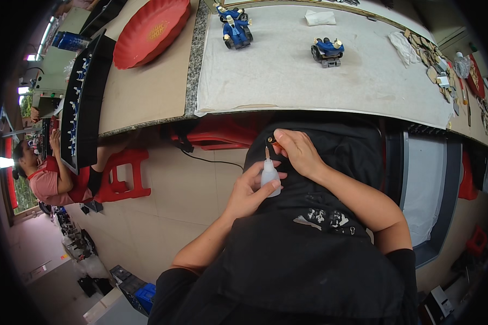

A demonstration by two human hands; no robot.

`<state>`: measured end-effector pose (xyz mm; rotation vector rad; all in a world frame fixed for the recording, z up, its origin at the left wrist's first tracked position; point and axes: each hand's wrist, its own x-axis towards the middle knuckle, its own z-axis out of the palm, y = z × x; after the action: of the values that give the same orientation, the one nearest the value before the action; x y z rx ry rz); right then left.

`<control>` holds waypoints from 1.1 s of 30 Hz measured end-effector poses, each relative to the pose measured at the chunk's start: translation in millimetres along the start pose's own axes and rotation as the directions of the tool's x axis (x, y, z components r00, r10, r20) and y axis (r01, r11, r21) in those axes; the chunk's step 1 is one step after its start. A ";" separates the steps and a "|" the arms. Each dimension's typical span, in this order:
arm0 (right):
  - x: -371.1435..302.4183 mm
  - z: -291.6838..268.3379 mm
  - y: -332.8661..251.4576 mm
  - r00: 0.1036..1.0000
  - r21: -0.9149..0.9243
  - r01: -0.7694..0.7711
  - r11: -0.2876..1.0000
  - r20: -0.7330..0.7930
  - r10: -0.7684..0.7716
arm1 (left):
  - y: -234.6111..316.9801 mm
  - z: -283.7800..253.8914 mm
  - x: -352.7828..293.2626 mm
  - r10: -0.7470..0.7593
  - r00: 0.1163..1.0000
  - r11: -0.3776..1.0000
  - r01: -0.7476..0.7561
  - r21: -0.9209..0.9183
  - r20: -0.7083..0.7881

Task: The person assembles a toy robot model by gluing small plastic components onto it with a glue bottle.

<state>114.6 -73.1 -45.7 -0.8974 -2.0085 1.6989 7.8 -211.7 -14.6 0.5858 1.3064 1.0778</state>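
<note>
My left hand [250, 190] grips a small white squeeze bottle [269, 177] with a thin nozzle pointing up, held over my lap. My right hand [297, 151] pinches a tiny dark part [269, 141] right at the nozzle tip. Both hands are below the table's front edge, above my black clothing. On the pale cloth [287, 70] covering the table stand two blue toy figures: a taller one [236, 30] at the back left and a lower one [327, 51] nearer the middle.
A red scalloped tray [151, 31] lies on brown board at the left. A black rack of small white pieces [84, 97] runs along the left. Another person [51, 173] sits at far left by a red stool [124, 173]. Small parts litter the table's right end [439, 67].
</note>
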 end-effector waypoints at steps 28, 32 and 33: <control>-12.2 -18.5 -8.5 0.999 0.073 -0.036 0.997 -0.022 0.037 | 2.9 7.0 9.3 0.027 0.996 0.999 -0.024 -0.029 0.089; -41.5 -66.3 -34.1 0.989 0.264 -0.148 0.953 0.018 0.148 | 2.9 0.3 8.0 0.104 0.995 0.995 -0.104 -0.009 0.001; -52.1 -81.7 -41.3 0.997 0.343 -0.070 0.937 -0.010 0.078 | 9.9 2.2 8.7 0.100 0.995 0.995 -0.099 0.029 -0.025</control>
<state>195.2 -50.5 18.3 -0.8723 -1.6084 1.9880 6.2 -199.3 -9.8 0.6657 1.3285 1.1538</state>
